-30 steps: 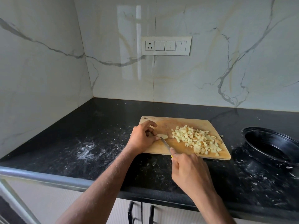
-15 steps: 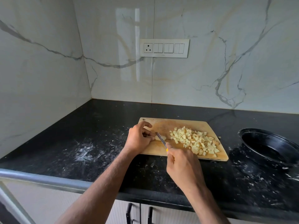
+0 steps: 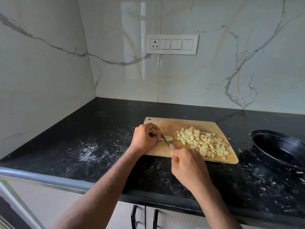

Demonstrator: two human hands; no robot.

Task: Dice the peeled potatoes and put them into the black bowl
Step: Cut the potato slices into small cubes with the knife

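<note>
Nearest, right hand [image 3: 187, 164] fisted around knife [image 3: 165, 140], blade angled up-left | left hand [image 3: 145, 138] curled, pinning potato piece [image 3: 168, 138] on cutting board [image 3: 168, 125] | diced potato [image 3: 203, 142] heaped right | black bowl [image 3: 279, 148] beside board, right.

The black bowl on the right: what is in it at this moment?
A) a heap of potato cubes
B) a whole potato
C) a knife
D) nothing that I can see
D: the bowl shows only its dark inside, while the diced potato lies heaped on the board, and the right hand holds the knife there.
</note>
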